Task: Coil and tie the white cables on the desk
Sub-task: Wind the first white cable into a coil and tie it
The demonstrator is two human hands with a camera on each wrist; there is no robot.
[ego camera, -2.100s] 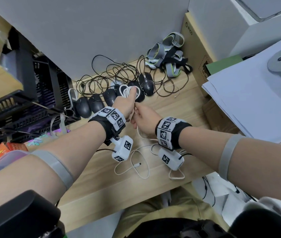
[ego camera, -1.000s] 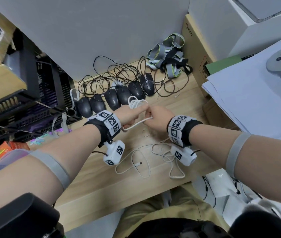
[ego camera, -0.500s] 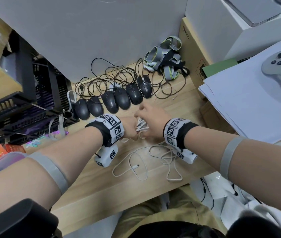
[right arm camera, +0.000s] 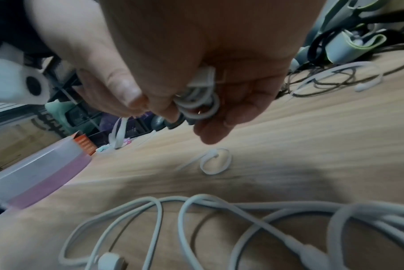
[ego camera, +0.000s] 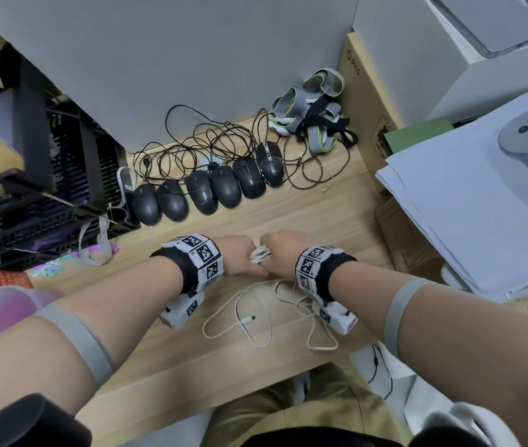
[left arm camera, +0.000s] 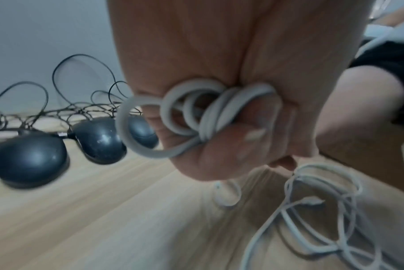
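Note:
A small coil of white cable (ego camera: 259, 253) is bunched between my two hands over the middle of the wooden desk (ego camera: 320, 217). My left hand (ego camera: 240, 258) grips the coil (left arm camera: 196, 113) with curled fingers. My right hand (ego camera: 280, 253) closes on the same coil (right arm camera: 197, 102) from the other side, a white plug end under its thumb. More loose white cable (ego camera: 256, 321) lies in loops on the desk below my wrists, with a connector (ego camera: 247, 319) at its free end. A small white tie loop (right arm camera: 216, 160) lies on the desk beneath my right hand.
A row of several black mice (ego camera: 204, 191) with tangled black cords (ego camera: 198, 146) lies along the back. Grey straps (ego camera: 314, 111) sit at the back right beside a cardboard box (ego camera: 366, 101). Black crates (ego camera: 40, 188) stand left, a paper stack (ego camera: 469, 201) right.
Both hands have come down and toward me from near the mice, and the open loops are now bunched tight between them. The loose cable on the desk has not moved.

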